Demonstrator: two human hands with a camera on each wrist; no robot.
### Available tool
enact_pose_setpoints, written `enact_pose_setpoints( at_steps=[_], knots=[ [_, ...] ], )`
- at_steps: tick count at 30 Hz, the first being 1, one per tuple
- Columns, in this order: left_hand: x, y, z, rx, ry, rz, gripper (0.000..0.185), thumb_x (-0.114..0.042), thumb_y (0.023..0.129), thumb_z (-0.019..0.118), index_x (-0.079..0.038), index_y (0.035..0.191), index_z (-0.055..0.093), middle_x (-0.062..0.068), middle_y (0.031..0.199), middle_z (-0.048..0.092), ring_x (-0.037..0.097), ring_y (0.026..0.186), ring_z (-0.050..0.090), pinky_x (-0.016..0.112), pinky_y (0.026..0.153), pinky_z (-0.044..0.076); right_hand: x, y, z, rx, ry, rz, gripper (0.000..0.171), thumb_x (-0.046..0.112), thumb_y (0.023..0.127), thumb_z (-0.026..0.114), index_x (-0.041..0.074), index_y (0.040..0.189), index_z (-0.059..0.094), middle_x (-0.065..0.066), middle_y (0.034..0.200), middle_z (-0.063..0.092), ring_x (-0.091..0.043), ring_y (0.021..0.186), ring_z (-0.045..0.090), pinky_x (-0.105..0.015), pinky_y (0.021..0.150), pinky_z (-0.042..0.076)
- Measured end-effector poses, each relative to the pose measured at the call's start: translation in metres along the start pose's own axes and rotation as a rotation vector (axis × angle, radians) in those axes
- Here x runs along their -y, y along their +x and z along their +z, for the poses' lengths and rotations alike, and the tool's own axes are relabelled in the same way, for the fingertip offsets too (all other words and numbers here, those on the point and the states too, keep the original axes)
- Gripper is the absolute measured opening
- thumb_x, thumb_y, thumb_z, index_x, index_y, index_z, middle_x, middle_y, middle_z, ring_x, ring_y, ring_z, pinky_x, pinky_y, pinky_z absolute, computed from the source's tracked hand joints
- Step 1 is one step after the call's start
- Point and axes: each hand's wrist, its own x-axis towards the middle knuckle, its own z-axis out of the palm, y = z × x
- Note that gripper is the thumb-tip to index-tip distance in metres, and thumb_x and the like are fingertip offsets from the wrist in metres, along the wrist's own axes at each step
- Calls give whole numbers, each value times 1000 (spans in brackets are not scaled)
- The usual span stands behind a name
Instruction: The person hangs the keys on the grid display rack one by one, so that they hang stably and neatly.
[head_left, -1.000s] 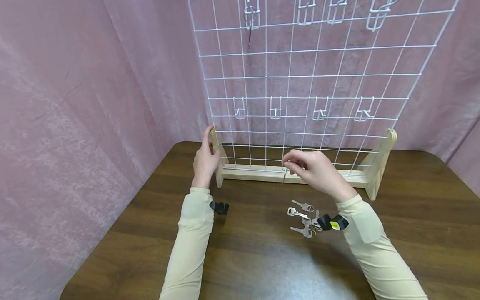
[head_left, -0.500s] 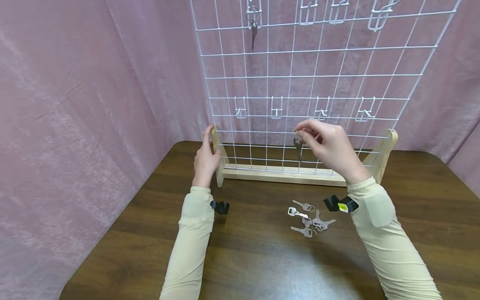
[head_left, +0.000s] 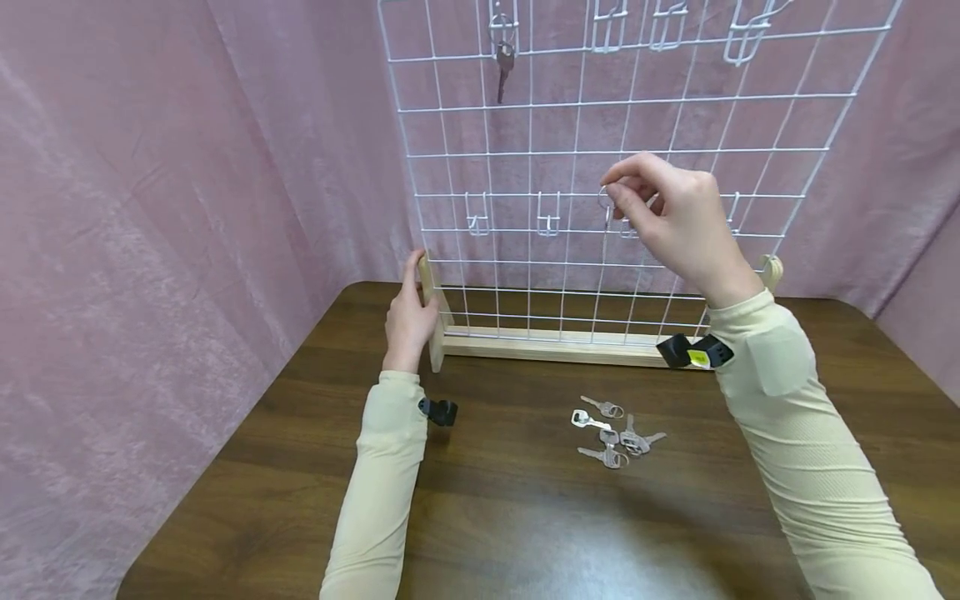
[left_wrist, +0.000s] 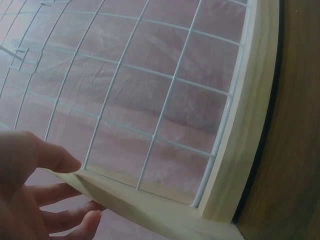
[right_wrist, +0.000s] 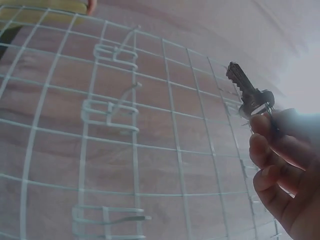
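Pink curtains (head_left: 247, 167) all round the back and side, brown wood-grain surface (head_left: 487, 517) in front, and a white wire grid (head_left: 576, 152) standing on it in a wooden stand (head_left: 555, 347). Main change is the right hand (head_left: 686, 221): a second ago it was low by the stand, half a second ago just under the lower hooks (head_left: 548, 220), and now it's level with that row, partly covering the two on the right. Its fingers are pinched together with basically no gap, holding a small ring, and a key (right_wrist: 245, 85) dangles off that. So my read is the key's up at hook height but carried only by the hand; can't tell if the ring brushes the wire. Head view had the key flat-side-on half a second ago, now it's nearly edge-on. Left hand (head_left: 407, 327) hasn't budged, thumb and fingers either side of the stand's left end, spread about as wide as the wood. Loose keys (head_left: 612, 458) are bunched on the surface same as before, and another hanging key (head_left: 505, 58) is still higher up on the left.
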Motion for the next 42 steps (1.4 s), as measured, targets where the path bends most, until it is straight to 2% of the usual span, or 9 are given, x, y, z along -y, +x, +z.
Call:
enact_pose_setpoints(
  at_steps=[4,10,12,17,22,27,31,37,42],
  knots=[
    [0,1,0,-2,4,-4,70,-14,93,53,-47,147,21,13,126,64,37,84,66,42,59,47,1,16,-6,-40,13,19,14,5,94,58,0,100,69,-7,71,67,14,58,49,-7,57,39],
    [0,2,0,-2,10,-13,71,-15,93,53,-49,146,20,13,129,63,38,87,66,43,59,47,-1,38,-14,-86,10,55,17,9,95,56,0,102,68,26,66,54,11,56,49,-9,56,39],
    [0,2,0,-2,6,-11,71,-15,93,52,-49,146,20,14,130,62,39,88,66,44,59,47,-1,46,-16,-97,4,64,18,8,95,54,0,104,68,32,65,51,11,56,48,-9,56,38],
    [-2,2,0,-3,-6,-16,71,-14,93,52,-50,146,20,13,129,63,38,87,66,43,59,47,-1,68,-23,-127,-21,91,21,7,95,49,-1,107,65,34,62,48,13,52,45,-8,54,36],
    [-4,3,0,4,-12,-18,71,-15,93,51,-49,147,20,12,125,63,36,83,64,41,59,46,1,90,-29,-166,-24,100,19,9,95,49,12,105,65,33,62,47,14,51,45,-6,55,38],
    [-6,4,0,-1,-31,-10,70,-13,93,51,-47,147,21,13,122,64,33,80,63,40,57,45,2,108,-32,-190,-24,68,15,16,96,50,28,94,59,33,64,47,10,52,44,-12,54,35],
    [-6,5,1,1,-31,-10,70,-13,93,51,-46,147,21,13,122,64,34,80,63,40,57,45,2,122,-32,-193,-59,108,26,22,97,51,39,77,51,38,61,44,11,56,41,-15,60,30],
    [-7,6,3,3,-40,-10,71,-13,93,51,-47,147,21,14,123,64,36,83,66,43,60,48,-2,138,-30,-189,-124,230,35,28,96,54,42,66,42,39,60,36,14,64,34,-14,79,29],
    [-8,4,4,7,-25,-9,72,-12,93,51,-47,147,20,14,128,62,37,83,67,42,58,48,-7,136,-28,-198,-106,241,36,26,96,53,40,64,42,40,56,37,14,59,35,-13,72,26]
  ],
)
